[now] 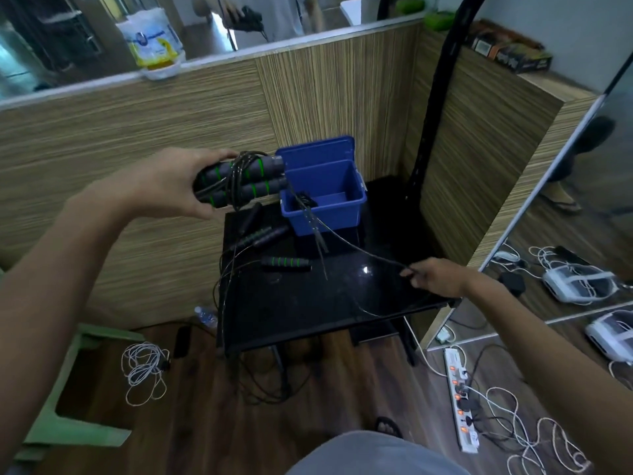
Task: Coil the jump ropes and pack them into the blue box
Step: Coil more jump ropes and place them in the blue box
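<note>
Over a glossy black table [342, 303], our right hand [432, 276] pinches a thin black rope cord [359, 252] that runs up to the pair of grey foam handles with green bands [239, 181] gripped in our raised left hand [171, 183]. Loose handles [286, 262] lie on the tabletop; behind them the open blue plastic box [323, 197] holds a dark coil.
</note>
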